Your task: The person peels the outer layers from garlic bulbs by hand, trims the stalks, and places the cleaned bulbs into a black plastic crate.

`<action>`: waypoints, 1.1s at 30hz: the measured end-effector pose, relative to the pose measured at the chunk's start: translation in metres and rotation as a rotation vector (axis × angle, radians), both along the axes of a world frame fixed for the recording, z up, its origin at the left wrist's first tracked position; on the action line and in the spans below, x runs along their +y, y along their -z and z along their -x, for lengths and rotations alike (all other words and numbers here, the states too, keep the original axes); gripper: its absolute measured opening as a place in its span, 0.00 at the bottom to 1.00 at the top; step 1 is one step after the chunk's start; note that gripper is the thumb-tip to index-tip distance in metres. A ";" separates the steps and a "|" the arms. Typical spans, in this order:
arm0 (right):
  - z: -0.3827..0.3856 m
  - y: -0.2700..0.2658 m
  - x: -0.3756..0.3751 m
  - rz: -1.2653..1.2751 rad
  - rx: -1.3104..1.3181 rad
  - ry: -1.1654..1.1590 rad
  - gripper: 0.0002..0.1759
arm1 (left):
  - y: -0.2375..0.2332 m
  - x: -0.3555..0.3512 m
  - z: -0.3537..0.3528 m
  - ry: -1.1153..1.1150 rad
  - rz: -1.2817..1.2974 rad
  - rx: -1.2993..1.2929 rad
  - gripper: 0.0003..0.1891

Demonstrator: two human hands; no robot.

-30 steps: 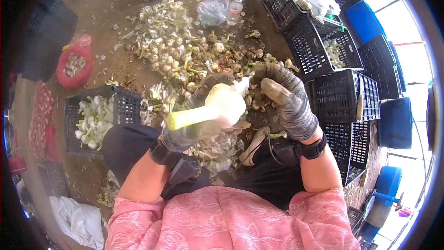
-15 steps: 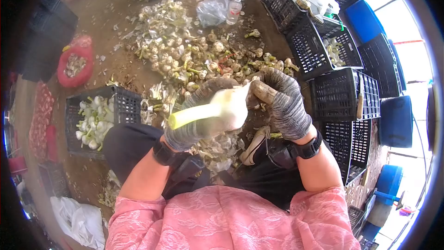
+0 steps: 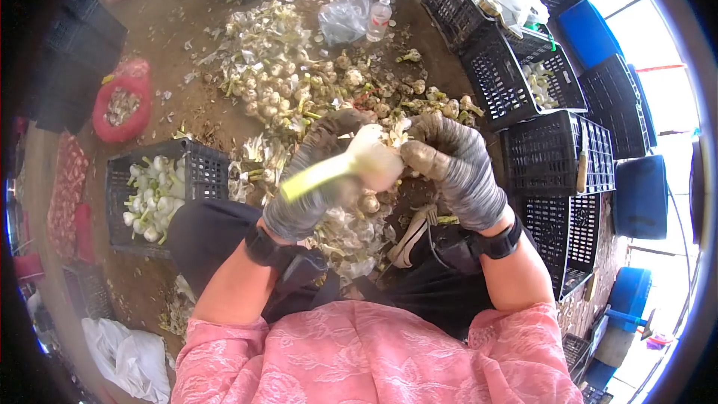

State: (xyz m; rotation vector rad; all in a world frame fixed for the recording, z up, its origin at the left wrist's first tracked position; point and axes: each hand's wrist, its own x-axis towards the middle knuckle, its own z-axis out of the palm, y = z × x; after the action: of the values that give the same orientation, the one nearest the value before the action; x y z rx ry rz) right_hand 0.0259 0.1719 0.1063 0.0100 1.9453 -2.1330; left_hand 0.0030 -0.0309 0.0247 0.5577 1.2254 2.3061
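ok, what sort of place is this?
Likely a garlic cleaning or sorting area, perhaps a shed. A heap of garlic bulbs and loose skins lies on the floor, a black crate holds whiter bulbs, and more crates are stacked on the right.

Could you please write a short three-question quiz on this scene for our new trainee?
1. Which hand lies beneath the stem of the held garlic: left or right?
2. True or false: the right hand is gloved.
3. What lies right beside the bottle?

Key:
1. The left hand.
2. True.
3. A clear plastic bag.
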 end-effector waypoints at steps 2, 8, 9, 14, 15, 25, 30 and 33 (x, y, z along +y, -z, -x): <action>-0.002 0.001 -0.007 -0.131 0.158 0.025 0.12 | 0.003 -0.001 0.000 0.009 -0.017 -0.062 0.33; 0.000 0.013 -0.008 0.323 -0.098 0.084 0.12 | -0.017 0.013 -0.007 -0.118 -0.108 -0.353 0.27; 0.002 0.021 -0.010 0.245 -0.048 0.093 0.12 | -0.022 0.008 -0.005 -0.028 -0.106 -0.351 0.28; 0.001 0.011 -0.018 0.674 -0.322 0.089 0.13 | -0.011 0.001 0.001 0.057 -0.158 -0.298 0.36; -0.001 0.011 -0.019 0.413 -0.170 0.094 0.14 | -0.011 0.001 0.000 -0.004 -0.097 -0.293 0.36; -0.005 0.019 -0.019 0.342 -0.063 0.100 0.08 | -0.032 0.016 -0.003 -0.029 -0.121 -0.347 0.34; -0.006 0.022 -0.018 0.588 -0.215 0.075 0.12 | -0.019 0.010 0.002 -0.030 -0.153 -0.368 0.33; -0.004 0.011 -0.020 0.409 -0.106 0.047 0.16 | -0.022 0.012 0.000 -0.062 -0.119 -0.307 0.31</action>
State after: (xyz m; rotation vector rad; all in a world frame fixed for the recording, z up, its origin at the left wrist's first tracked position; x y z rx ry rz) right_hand 0.0303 0.1517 0.0956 0.0916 1.4355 -2.4653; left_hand 0.0032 -0.0194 0.0469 0.1955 0.9769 2.4175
